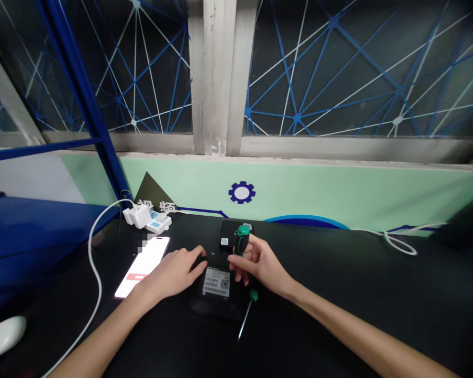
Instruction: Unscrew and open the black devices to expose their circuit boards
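We made out white "频" [167, 208] and a gear sign [242, 192] on the green wall [319, 186]; the black device's [216, 305] label [216, 282] was unreadable.

Pairs and singles, counted on and around one black surface [339, 299].
Hands, two: left hand [177, 270], right hand [262, 264]. Green-ended tools, two: one green-and-black handle [243, 240], one green-tipped metal shaft [246, 316]. Black units, two: one larger device [219, 262] bearing one big pale label [216, 282], one smaller box [229, 231] showing two pale patches [224, 241]. Phone [145, 265], one. Power strip [158, 222], one; white adapter [138, 216], at least one, plugs crowded. White cable, one run at left [90, 244], one at right [401, 251]; whether joined, cannot tell. White rounded object [8, 336], one. Gear emblem [242, 192] on wall, one.
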The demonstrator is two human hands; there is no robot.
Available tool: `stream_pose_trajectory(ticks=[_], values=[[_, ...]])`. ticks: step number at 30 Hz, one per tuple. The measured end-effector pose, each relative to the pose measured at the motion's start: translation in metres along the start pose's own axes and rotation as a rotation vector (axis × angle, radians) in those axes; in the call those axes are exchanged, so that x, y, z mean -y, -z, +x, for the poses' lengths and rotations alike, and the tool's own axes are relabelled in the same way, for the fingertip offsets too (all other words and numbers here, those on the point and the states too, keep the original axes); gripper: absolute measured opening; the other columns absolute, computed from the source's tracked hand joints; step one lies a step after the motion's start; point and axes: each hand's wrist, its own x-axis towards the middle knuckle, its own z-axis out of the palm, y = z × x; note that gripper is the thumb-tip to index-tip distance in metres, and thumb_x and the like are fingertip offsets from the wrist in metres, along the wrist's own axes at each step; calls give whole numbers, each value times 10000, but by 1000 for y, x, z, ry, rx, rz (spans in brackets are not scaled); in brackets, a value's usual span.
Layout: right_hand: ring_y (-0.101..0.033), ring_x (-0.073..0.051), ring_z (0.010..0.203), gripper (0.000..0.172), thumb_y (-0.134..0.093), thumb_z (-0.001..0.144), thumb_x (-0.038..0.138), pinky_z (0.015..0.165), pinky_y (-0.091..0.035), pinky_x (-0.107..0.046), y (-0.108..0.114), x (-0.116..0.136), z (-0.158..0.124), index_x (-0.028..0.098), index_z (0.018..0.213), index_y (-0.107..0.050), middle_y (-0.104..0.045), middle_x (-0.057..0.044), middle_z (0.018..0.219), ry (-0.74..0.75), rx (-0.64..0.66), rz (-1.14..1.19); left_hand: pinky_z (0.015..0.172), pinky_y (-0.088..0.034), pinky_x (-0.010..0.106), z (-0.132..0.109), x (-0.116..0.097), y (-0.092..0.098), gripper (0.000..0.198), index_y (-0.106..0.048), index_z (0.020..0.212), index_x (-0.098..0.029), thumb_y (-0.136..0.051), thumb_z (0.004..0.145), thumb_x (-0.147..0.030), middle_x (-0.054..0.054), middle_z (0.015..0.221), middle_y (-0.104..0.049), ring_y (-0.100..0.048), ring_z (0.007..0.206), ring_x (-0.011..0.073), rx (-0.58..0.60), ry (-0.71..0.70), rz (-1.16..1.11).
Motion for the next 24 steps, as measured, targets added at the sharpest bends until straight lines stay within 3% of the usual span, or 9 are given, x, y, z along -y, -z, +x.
stream_pose_trajectory(ticks=[11,24], values=[[-655,-125,526,302,-764,784,391,448,-513,-200,4,6,-1,142,869,-616,-686,-24,695,-28,87,62,662,-437,325,1,4,-7,442,-579,1192,-246,-348,965,-547,56,812,-670,-653,800,269,-25,-6,11],[-627,-117,507,302,-772,777,397,498,-541,-233,4,6,2,152,822,-600,-637,12,634,10,39,-19,675,-421,329,8,4,-17,406,-553,1149,-241,-307,990,-523,64,814,-682,-673,791,281,-59,45,77]])
